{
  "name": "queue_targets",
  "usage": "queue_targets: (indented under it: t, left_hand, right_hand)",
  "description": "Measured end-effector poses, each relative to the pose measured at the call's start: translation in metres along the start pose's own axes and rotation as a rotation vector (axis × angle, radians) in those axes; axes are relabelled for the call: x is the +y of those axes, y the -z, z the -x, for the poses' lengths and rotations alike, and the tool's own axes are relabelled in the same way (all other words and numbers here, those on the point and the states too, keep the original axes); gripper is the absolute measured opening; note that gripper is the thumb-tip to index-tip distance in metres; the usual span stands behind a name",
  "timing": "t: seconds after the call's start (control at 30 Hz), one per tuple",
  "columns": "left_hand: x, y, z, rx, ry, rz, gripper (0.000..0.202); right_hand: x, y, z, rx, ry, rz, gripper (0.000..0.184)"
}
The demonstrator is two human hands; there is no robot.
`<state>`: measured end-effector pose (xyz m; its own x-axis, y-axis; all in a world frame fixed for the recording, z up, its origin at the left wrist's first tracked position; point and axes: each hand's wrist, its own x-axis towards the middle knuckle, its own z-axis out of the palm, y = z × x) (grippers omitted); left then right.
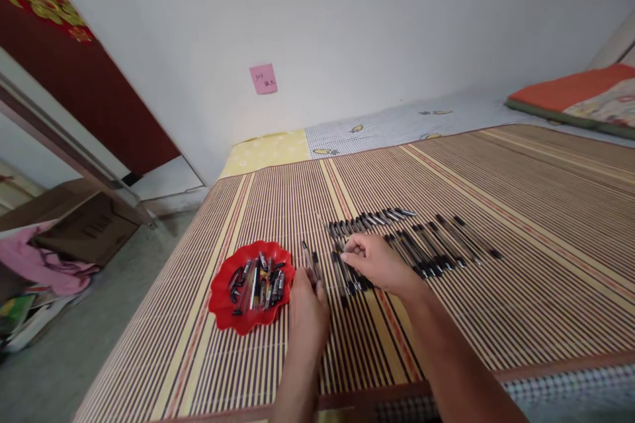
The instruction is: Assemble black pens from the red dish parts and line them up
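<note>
My left hand (pixel 308 301) is just right of a red scalloped plate (pixel 217 304), its fingers closed around slim pens (pixel 307 254) with clear barrels and dark ends. To its right, my right hand (pixel 374 261) is pinched low over the mat; whatever is between the fingertips is too small to make out. Under and beside that hand lies a row of pen barrels (pixel 417 251) with black ends, partly covered by the hand. Just beyond it runs a slanted row of short black-and-silver pen parts (pixel 372 219). The plate holds more black pen parts (pixel 270 287) and clear tubes.
A striped bamboo mat (pixel 278 205) covers the bed, with a patterned sheet (pixel 377 135) along the wall. An orange folded quilt (pixel 570 89) lies at the far right. On the floor at left stands a cardboard box (pixel 94 228). A pink note (pixel 263 79) is on the wall.
</note>
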<state>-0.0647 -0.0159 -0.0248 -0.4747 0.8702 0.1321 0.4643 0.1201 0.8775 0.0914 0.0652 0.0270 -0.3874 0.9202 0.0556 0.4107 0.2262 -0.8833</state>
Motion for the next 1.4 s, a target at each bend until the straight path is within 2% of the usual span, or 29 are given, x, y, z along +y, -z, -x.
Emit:
queue_targets:
  t: [0.13, 0.27, 0.5, 0.6, 0.73, 1.0, 1.17, 1.4]
  left_hand:
    - [-0.009, -0.005, -0.003, -0.058, 0.073, 0.238, 0.011]
    - [-0.014, -0.006, -0.006, -0.094, 0.133, 0.404, 0.02]
    - [-0.012, -0.008, -0.007, -0.125, 0.138, 0.482, 0.021]
    - [-0.013, -0.01, -0.008, -0.156, 0.148, 0.478, 0.031]
    - [-0.016, -0.009, -0.011, -0.155, 0.077, 0.342, 0.046]
    - [-0.006, -0.003, -0.004, -0.177, -0.074, -0.072, 0.051]
    - [-0.004, -0.003, -0.002, -0.183, -0.039, -0.277, 0.053]
    - [-0.006, -0.004, -0.004, -0.176, -0.027, -0.381, 0.058]
  right_hand:
    - [0.005, -0.014, -0.003, -0.008, 0.002, 0.035, 0.009]
    - [0.013, -0.03, -0.008, -0.049, -0.037, 0.082, 0.01]
    - [0.016, -0.04, -0.007, -0.067, -0.074, 0.195, 0.014]
    - [0.012, -0.046, -0.004, -0.081, -0.089, 0.269, 0.016]
    - [0.004, -0.053, -0.001, -0.112, -0.109, 0.368, 0.018]
    - [-0.012, -0.05, 0.005, -0.206, -0.114, 0.485, 0.014]
    - [-0.015, -0.05, 0.008, -0.234, -0.057, 0.536, 0.024]
    - [-0.01, -0.05, 0.009, -0.257, 0.019, 0.567, 0.017]
